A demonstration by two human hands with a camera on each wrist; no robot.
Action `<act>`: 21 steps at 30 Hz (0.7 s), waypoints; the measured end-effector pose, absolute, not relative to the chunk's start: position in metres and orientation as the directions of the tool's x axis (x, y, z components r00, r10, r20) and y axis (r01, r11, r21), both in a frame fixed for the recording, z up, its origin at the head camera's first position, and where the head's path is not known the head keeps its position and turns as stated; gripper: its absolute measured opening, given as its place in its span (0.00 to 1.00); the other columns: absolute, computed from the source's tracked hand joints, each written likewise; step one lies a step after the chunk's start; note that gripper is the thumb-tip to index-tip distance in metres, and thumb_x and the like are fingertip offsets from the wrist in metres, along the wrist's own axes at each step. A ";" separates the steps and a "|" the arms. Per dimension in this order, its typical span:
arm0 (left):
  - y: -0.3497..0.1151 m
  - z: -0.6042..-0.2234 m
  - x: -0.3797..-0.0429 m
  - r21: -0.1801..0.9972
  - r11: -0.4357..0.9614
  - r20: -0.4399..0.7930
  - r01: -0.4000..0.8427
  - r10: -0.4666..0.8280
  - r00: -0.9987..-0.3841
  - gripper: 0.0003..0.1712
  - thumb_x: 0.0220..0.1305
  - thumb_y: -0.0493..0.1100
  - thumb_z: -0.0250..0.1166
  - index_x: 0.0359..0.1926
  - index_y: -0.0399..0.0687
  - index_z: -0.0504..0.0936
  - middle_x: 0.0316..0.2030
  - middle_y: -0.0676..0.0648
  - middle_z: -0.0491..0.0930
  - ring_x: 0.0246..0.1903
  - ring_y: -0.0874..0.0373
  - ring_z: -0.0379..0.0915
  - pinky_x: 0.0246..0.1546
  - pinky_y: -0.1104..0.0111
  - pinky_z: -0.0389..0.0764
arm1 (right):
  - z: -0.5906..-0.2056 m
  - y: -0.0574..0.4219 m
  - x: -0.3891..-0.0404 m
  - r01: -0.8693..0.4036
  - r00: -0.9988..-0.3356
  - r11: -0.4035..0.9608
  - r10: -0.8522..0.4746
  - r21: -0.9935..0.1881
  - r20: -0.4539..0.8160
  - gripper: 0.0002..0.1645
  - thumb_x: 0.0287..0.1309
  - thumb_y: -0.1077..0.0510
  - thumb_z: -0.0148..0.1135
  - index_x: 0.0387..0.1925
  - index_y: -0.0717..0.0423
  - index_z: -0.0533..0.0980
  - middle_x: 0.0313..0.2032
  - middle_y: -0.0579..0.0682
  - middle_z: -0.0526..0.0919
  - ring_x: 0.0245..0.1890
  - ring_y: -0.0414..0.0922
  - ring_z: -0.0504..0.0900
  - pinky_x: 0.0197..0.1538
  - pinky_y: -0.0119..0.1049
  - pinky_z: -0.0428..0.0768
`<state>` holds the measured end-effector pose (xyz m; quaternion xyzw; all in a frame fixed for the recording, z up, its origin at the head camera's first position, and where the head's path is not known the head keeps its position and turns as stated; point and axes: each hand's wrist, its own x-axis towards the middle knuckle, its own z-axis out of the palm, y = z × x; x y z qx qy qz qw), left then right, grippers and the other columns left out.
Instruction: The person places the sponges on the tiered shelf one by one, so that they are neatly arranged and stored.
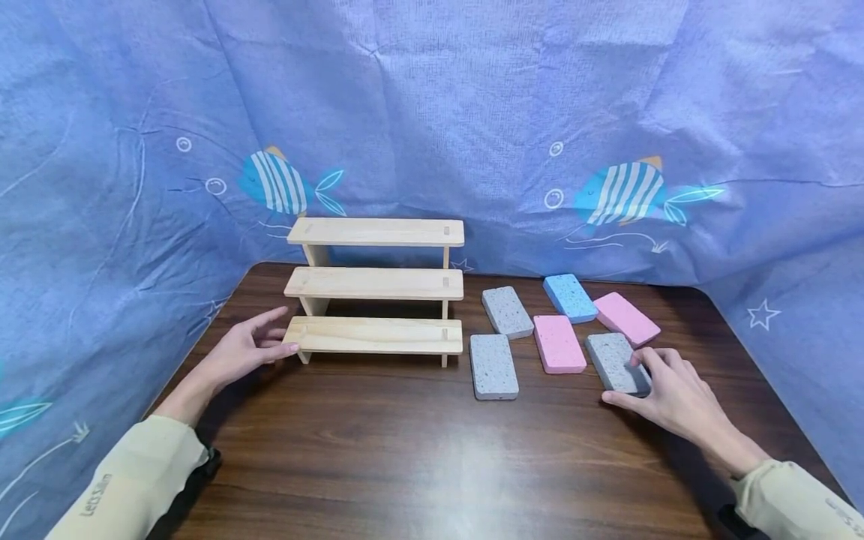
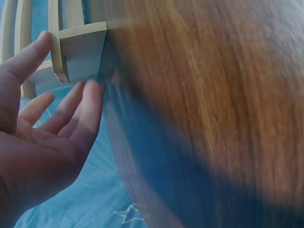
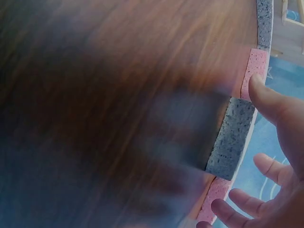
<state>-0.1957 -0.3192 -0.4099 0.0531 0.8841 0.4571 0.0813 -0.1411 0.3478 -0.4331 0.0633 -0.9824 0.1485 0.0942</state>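
Observation:
A three-tier wooden step shelf (image 1: 373,334) stands on the left of the table. At the left end of its lowest step is my left hand (image 1: 246,349), fingers spread and loosely bent. In the left wrist view the thumb (image 2: 29,57) lies at the step's edge, with the fingertips (image 2: 92,88) close by its end panel. My right hand (image 1: 675,394) arches over a grey speckled sponge block (image 1: 610,358), thumb and fingers apart on either side. The right wrist view has that grey block (image 3: 231,137) beyond the spread fingers, with pink blocks beside it.
Left of the right hand lie more sponge blocks: two grey ones (image 1: 493,366), a pink one (image 1: 559,344) and a blue one (image 1: 570,297). Another pink block (image 1: 627,318) sits behind the hand. A blue fish-print cloth (image 1: 432,112) hangs behind the dark wooden table (image 1: 378,450).

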 end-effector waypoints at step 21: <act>-0.320 -0.407 -0.201 0.861 0.474 -0.277 -0.184 0.135 -0.951 0.47 0.64 0.47 0.73 0.76 0.38 0.58 0.41 0.45 0.84 0.33 0.55 0.77 0.29 0.63 0.83 | -0.432 0.349 -0.142 -0.169 -0.981 0.960 -0.142 -0.222 0.134 0.45 0.41 0.29 0.78 0.45 0.57 0.71 0.33 0.59 0.78 0.31 0.60 0.78 0.27 0.55 0.73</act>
